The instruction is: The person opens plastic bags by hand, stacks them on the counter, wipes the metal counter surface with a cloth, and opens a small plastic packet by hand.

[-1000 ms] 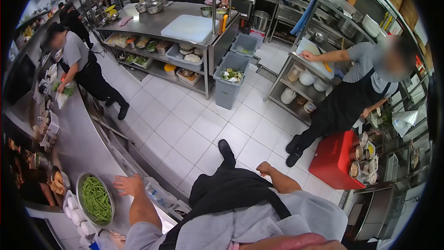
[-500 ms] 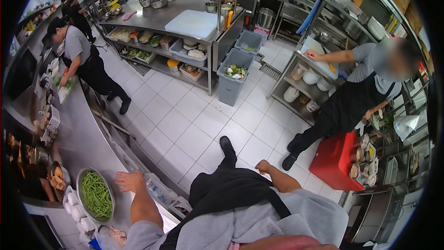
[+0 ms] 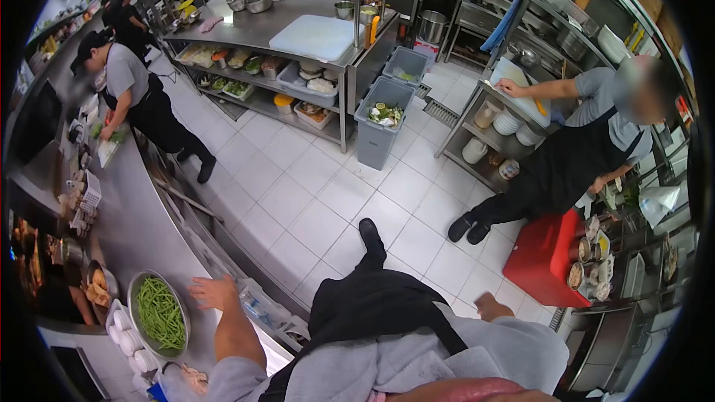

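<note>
My left hand (image 3: pixel 214 294) lies flat on the steel counter (image 3: pixel 141 227) near its edge, fingers spread, holding nothing. Just left of it, apart from the fingertips, stands a round metal bowl (image 3: pixel 185 311) full of green beans (image 3: pixel 161 318). White cups (image 3: pixel 128 341) are lined up beyond the bowl. Close to my forearm is a clear plastic bag (image 3: pixel 175 383) next to some pale food (image 3: pixel 195 378). On my other side, my right hand (image 3: pixel 489 306) hangs in the air above the floor tiles, touching nothing I can see. Its fingers are blurred.
A co-worker (image 3: pixel 138 93) handles greens at the far counter. Another person (image 3: pixel 581 141) stands at right by a shelf rack and a red bin (image 3: pixel 540 264). Grey waste bins (image 3: pixel 380 134) stand beside the centre table (image 3: pixel 223 11). My foot (image 3: pixel 370 232) is on the tiled floor.
My right hand has swung back toward my body and to the right. The left hand stays flat on the counter. The person at right has shifted their feet slightly.
</note>
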A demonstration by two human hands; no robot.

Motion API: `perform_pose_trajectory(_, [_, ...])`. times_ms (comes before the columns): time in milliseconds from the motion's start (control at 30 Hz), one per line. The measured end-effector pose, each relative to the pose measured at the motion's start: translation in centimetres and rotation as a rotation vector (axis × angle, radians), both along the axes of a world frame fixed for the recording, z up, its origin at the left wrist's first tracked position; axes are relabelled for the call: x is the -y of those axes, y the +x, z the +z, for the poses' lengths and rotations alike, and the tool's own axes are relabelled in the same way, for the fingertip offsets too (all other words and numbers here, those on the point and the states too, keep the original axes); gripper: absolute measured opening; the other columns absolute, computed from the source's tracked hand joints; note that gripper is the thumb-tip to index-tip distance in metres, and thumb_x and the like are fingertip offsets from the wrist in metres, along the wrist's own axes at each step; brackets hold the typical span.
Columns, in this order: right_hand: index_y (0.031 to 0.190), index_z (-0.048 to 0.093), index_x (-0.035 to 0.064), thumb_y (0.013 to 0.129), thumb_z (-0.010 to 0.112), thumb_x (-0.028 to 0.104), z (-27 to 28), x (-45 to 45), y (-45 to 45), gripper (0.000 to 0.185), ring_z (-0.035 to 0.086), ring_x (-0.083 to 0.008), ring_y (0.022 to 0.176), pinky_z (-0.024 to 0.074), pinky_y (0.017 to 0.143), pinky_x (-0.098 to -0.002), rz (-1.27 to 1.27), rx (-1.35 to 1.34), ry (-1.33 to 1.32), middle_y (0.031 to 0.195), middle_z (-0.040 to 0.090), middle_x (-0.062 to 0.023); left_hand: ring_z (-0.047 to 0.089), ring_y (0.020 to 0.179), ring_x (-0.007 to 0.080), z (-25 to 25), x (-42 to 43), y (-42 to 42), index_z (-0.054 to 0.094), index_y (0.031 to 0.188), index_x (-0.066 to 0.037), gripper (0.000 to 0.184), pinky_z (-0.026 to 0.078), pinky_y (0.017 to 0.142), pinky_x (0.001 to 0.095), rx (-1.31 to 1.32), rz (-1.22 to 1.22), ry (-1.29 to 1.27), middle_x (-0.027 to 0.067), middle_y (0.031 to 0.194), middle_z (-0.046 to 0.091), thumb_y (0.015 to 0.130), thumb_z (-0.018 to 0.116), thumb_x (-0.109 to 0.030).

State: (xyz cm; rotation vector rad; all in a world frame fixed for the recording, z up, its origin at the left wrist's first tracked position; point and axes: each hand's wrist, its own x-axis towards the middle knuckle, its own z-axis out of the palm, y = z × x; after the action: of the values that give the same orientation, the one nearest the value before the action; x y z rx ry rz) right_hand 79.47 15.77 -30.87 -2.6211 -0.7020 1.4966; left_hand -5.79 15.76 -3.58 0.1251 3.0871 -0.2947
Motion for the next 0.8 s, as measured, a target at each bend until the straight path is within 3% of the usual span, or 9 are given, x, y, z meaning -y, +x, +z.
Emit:
perform_pose_trajectory(33, [0.09,0.076,-0.0011,0.09,0.067,0.011,3.8,2.6,0.9,0.015,0.074,-0.0271,0.074,0.0549,0.059,-0.0468,0.357,0.317,-0.275,0.082,0.073,-0.0194,0.024,0.154,0.0377,-0.1,0.1,0.2,0.02,0.163,-0.008,0.102,0.031,0.114,0.0657,-0.01,-0.001,-0.003,0.0232,0.168,0.021,0.087,0.071,-0.053])
perform_pose_trajectory(67, [0.091,0.076,-0.0011,0.089,0.067,0.012,5.8,4.6,1.3,0.016,0.074,-0.0273,0.075,0.0548,0.06,-0.0467,0.428,0.385,-0.367,0.083,0.073,-0.0195,0.025,0.154,0.0377,-0.3,0.2,0.0,0.02,0.163,-0.008,0.102,0.031,0.113,0.0654,-0.021,-0.005,-0.008,0.0233,0.168,0.021,0.086,0.071,-0.053])
perform_pose_trajectory(233, [0.095,0.076,-0.0013,0.088,0.068,0.018,8.2,9.2,-3.3,0.022,0.073,-0.0282,0.08,0.0547,0.066,-0.0461,0.457,-0.012,-0.13,0.089,0.074,-0.0203,0.025,0.154,0.0376,-1.5,0.0,-0.2,0.02,0.163,-0.008,0.104,0.034,0.111,0.0651,-0.056,0.0,-0.036,0.0233,0.167,0.022,0.086,0.072,-0.055])
perform_pose_trajectory(433, [0.1,0.076,-0.0015,0.085,0.07,0.025,8.6,7.7,-10.4,0.031,0.073,-0.0293,0.086,0.0545,0.073,-0.0455,0.675,-0.453,0.066,0.096,0.075,-0.0212,0.023,0.155,0.0382,-1.3,-0.1,-0.4,0.018,0.164,-0.008,0.106,0.03,0.114,0.0682,-0.021,0.013,-0.035,0.0226,0.168,0.02,0.086,0.071,-0.057])
perform_pose_trajectory(800, [0.11,0.075,-0.002,0.081,0.073,0.037,7.7,-2.1,-13.4,0.049,0.072,-0.0313,0.097,0.0542,0.085,-0.0443,0.917,-0.541,0.206,0.109,0.076,-0.0229,0.026,0.153,0.038,-1.5,0.0,-0.5,0.02,0.163,-0.008,0.104,0.033,0.111,0.0678,-0.045,0.011,-0.049,0.0228,0.167,0.023,0.086,0.071,-0.057])
